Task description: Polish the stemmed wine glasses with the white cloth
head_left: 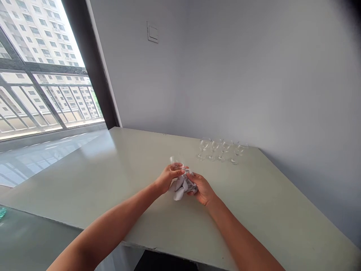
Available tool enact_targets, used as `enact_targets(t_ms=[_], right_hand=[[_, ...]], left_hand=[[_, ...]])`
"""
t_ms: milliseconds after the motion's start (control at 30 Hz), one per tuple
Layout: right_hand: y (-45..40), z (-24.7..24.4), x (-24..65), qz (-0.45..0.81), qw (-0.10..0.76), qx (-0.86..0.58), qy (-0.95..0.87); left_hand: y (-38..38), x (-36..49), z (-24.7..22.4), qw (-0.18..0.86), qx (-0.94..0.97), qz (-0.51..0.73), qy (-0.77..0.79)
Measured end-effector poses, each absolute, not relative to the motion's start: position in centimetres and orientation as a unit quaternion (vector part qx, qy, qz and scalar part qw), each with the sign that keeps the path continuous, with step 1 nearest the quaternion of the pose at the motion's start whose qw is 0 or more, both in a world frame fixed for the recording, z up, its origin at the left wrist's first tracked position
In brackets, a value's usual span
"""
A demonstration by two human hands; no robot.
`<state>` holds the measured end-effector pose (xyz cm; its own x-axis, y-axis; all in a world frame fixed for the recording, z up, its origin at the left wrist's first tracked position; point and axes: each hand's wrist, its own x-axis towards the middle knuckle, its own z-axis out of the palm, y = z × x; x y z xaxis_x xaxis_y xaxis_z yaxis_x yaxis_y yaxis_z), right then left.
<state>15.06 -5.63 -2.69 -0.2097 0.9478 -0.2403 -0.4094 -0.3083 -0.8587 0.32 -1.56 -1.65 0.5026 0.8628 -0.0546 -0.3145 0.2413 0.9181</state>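
The near edge of the pale, glossy tabletop (135,150) runs across the lower part of the view. A dark surface (166,261) shows below it. At the left border, a green translucent object (2,212) is cut off by the frame; its type cannot be determined.

Both forearms extend inward over the tabletop. The left hand (170,177) is partly closed, with fingers and thumb curled around a clear drinking glass (176,159). The right hand (200,187) is partly closed and grips a bunched white-and-grey cloth (182,186), which is pressed against the near end of the glass. The glass is held above the tabletop, its visible clear end directed away from the wearer; the cloth and fingers cover the remainder. Folds of cloth hang between the hands.

Beyond the right hand, four clear stemmed glasses (204,144) stand upright in a row near the far edge of the tabletop.

Behind the tabletop, a plain grey wall (239,67) carries a square wall switch (153,32). At left, a dark-framed window (53,69) shows a railing (60,86) and a multi-storey building (42,30).
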Motion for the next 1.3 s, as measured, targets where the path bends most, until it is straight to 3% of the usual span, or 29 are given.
enact_targets(t_ms=[100,233,367,467,600,800,900,1033,1167,1233,1300], right_hand=[[-5.3,-2.9,15.8,0.606,0.527,-0.472,-0.362],[-6.2,-2.1,16.1,0.388,0.569,-0.522,-0.504],[-7.6,-1.2,15.2,0.201,0.451,-0.435,-0.752],[-7.9,-1.5,14.6,0.133,0.364,-0.398,-0.832],[-7.5,-1.8,14.8,0.219,0.441,-0.399,-0.773],[-6.7,-2.2,14.0,0.565,0.588,-0.362,-0.451],[-6.6,-2.7,12.7,0.664,0.585,-0.324,-0.333],[-7.0,-3.1,11.4,0.742,0.516,-0.333,-0.270],[-7.5,-3.4,11.1,0.733,0.428,-0.376,-0.373],[-7.7,-3.4,11.4,0.630,0.404,-0.435,-0.501],[-7.7,-3.1,12.0,0.438,0.405,-0.497,-0.631]], left_hand=[[-1.1,0.2,-1.8,0.697,0.469,0.416,0.349],[-0.1,-0.6,-2.0,0.706,0.425,0.429,0.370],[0.4,-1.1,-2.1,0.723,0.401,0.426,0.368],[0.0,-0.7,-2.2,0.751,0.391,0.395,0.355],[-1.3,-0.1,-1.7,0.770,0.402,0.381,0.318],[-2.0,0.5,-0.6,0.729,0.384,0.483,0.297],[-2.1,0.7,-0.6,0.647,0.411,0.553,0.328],[-2.3,0.7,-0.7,0.535,0.503,0.574,0.362],[-1.9,0.0,-0.7,0.461,0.536,0.594,0.383],[-1.4,-0.5,-0.6,0.435,0.535,0.602,0.403],[-0.9,-0.9,-0.6,0.414,0.532,0.604,0.426]])
